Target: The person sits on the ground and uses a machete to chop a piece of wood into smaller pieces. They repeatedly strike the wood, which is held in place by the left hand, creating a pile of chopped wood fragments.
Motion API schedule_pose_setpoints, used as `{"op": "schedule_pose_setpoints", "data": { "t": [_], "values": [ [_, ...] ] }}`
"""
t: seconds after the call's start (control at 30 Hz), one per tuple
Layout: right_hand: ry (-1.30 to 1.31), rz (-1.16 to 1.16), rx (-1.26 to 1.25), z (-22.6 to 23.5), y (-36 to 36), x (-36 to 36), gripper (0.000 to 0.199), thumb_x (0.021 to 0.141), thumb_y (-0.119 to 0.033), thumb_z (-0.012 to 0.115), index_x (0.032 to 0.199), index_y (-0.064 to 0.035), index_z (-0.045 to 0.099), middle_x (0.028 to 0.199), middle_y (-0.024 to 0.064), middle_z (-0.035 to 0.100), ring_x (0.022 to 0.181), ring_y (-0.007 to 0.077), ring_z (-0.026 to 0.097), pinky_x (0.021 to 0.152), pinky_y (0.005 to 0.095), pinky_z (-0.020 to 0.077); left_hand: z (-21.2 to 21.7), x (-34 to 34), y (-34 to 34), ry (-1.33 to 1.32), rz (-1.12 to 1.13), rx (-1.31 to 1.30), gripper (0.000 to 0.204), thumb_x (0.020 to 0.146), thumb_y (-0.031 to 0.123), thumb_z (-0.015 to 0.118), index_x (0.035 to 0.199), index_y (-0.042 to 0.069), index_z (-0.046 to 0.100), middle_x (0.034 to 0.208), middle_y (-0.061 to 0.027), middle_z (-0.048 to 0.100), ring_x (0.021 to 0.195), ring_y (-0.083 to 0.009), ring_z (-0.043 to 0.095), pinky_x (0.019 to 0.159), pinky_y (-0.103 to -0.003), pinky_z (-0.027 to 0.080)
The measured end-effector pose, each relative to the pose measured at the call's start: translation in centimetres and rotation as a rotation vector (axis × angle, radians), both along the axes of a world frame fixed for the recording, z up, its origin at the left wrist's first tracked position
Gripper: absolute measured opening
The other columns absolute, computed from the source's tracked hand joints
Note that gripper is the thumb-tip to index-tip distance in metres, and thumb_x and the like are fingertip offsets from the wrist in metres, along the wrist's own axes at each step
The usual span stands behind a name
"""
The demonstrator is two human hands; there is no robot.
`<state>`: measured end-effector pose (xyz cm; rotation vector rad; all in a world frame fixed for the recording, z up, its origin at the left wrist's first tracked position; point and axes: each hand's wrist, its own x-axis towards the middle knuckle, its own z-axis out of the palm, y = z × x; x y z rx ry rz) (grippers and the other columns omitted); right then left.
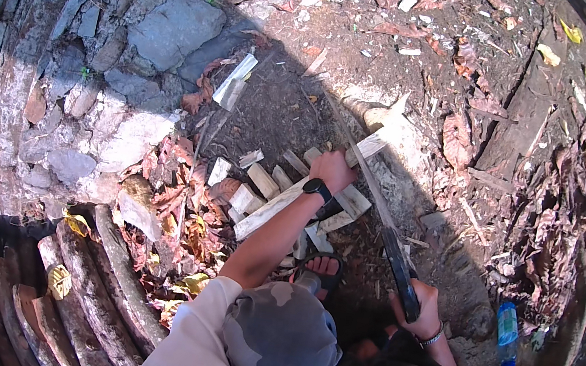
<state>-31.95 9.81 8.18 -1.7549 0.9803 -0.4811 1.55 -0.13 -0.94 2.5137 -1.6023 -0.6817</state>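
My right hand [426, 311] is wrapped round the black handle of a machete [378, 189], whose long blade slants away to the far left. My left hand [333, 172], with a dark watch on its wrist, is closed around a pale stick of wood [372, 146]. The blade crosses over this stick just right of my left fingers, which are partly hidden. Whether blade and stick touch, I cannot tell. Beneath my left forearm lies a longer split piece of wood [269, 214], among several short cut blocks [263, 180].
A sandalled foot [322, 266] rests close to the cut wood. Stacked logs [101, 283] lie at the near left, below a stone wall [175, 30]. Dry leaves [172, 198] cover the ground beside them. A blue plastic bottle [506, 336] lies at the right.
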Motion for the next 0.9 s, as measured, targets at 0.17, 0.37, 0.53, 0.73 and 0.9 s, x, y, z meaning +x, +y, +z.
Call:
{"op": "schedule_pose_setpoints", "data": {
  "t": [0.17,0.37,0.53,0.73,0.9],
  "values": [
    [-0.030,0.016,0.074,2.1,1.0,-3.5,0.021,0.075,-0.011,0.076,0.070,-0.0057,0.056,0.061,0.0123,0.059,0.055,0.0311,0.063,0.052,0.0367,0.0471,0.5,2.2,-0.5,-0.026,0.098,0.002,0.044,0.075,0.034,0.075,0.103,0.001,0.067,0.090,-0.0263,0.071,0.087,-0.0409,0.070,0.078,-0.049,0.057],
    [0.011,0.048,0.039,0.3,1.7,-5.3,0.019,0.075,-0.010,0.074,0.068,-0.0055,0.057,0.060,0.0129,0.057,0.054,0.0309,0.063,0.051,0.0359,0.0470,0.2,0.6,0.2,-0.033,0.033,-0.014,0.043,0.077,0.034,0.074,0.102,-0.001,0.066,0.090,-0.0274,0.070,0.087,-0.0421,0.070,0.077,-0.050,0.057],
    [-0.050,0.013,0.031,0.9,-2.0,2.3,0.021,0.075,-0.011,0.073,0.069,-0.0041,0.054,0.060,0.0120,0.053,0.053,0.0288,0.059,0.052,0.0358,0.0436,-0.3,0.3,0.3,-0.009,0.052,0.031,0.049,0.075,0.037,0.074,0.109,0.003,0.067,0.092,-0.0262,0.071,0.089,-0.0430,0.069,0.079,-0.051,0.055],
    [-0.026,0.055,0.090,1.7,0.6,-2.9,0.021,0.075,-0.011,0.075,0.070,-0.0051,0.056,0.060,0.0132,0.055,0.054,0.0337,0.061,0.049,0.0382,0.0448,-0.1,1.8,0.3,-0.041,0.104,0.015,0.049,0.074,0.036,0.075,0.108,0.002,0.067,0.093,-0.0260,0.071,0.090,-0.0419,0.069,0.081,-0.050,0.056],
    [-0.014,0.088,0.051,-0.2,1.7,-6.3,0.020,0.074,-0.010,0.074,0.070,-0.0053,0.055,0.059,0.0127,0.054,0.053,0.0344,0.060,0.049,0.0388,0.0445,-0.1,1.9,0.1,-0.042,0.061,0.014,0.050,0.075,0.036,0.075,0.111,0.002,0.065,0.092,-0.0267,0.071,0.090,-0.0418,0.070,0.080,-0.050,0.056]
  ]
}}
